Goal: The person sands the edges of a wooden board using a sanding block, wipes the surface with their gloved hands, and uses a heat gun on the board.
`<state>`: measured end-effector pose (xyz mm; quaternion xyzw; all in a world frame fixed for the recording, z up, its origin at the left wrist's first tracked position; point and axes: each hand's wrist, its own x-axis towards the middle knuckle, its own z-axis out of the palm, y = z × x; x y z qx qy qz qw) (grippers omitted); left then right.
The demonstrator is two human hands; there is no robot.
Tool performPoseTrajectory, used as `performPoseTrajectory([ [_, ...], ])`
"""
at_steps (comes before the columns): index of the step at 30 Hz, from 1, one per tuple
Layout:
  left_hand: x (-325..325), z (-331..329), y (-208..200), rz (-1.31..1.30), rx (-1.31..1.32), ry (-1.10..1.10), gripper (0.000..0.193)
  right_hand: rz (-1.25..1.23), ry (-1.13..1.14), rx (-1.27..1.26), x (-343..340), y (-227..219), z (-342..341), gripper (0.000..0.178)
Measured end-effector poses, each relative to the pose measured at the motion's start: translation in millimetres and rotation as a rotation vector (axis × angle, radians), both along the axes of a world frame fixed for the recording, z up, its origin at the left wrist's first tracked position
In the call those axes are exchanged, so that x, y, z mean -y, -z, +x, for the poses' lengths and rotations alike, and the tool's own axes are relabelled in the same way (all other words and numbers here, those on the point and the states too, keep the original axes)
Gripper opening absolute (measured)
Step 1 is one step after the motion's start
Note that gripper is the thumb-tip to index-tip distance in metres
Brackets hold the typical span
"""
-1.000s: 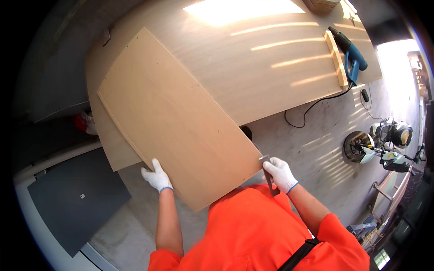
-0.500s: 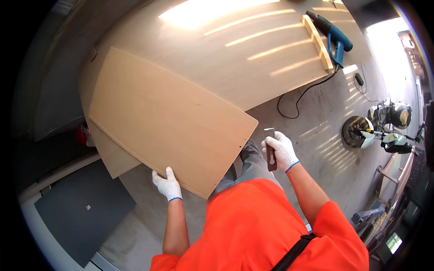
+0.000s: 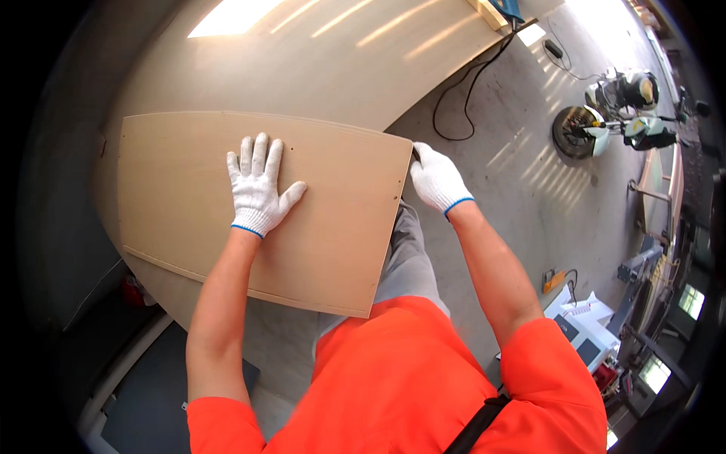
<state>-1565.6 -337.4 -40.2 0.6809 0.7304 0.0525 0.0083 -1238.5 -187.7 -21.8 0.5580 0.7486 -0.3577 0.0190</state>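
A light-brown board with a stitched-looking line along its edges and small holes near its right end lies on the worktable. My left hand, in a white knit glove with a blue cuff, rests flat on the board with its fingers spread. At the board's far right corner, my gloved right hand is closed around a plane blade. Only a dark sliver of the blade shows beside the corner; the glove hides the rest.
A wood strip and part of a blue heat gun lie at the table's far right, with a black cord hanging down. A motorcycle stands on the right. A dark panel lies low at left.
My left hand has gone from the board's near edge to its top and spread out. My right hand has brought the plane blade up to the corner. The board has turned straighter.
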Motion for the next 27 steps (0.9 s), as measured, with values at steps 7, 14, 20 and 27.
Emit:
performPoseTrajectory([
  [7,-4.1,10.0,-11.2,-0.075,-0.02,-0.007,0.09,0.038,-0.075,0.232,13.3,-17.4,-2.1,0.045],
  [14,-1.2,5.3,-14.4,-0.13,-0.011,-0.024,0.091,-0.004,-0.131,0.259,42.2,-33.0,-9.6,0.042],
  [20,-2.8,7.7,-10.9,-0.117,-0.018,-0.029,0.091,-0.155,-0.153,0.251,119.2,-29.6,3.4,0.041],
  [27,-3.7,9.8,-8.1,-0.14,-0.022,-0.056,0.091,-0.458,-0.417,0.294,241.4,-41.3,23.8,0.038],
])
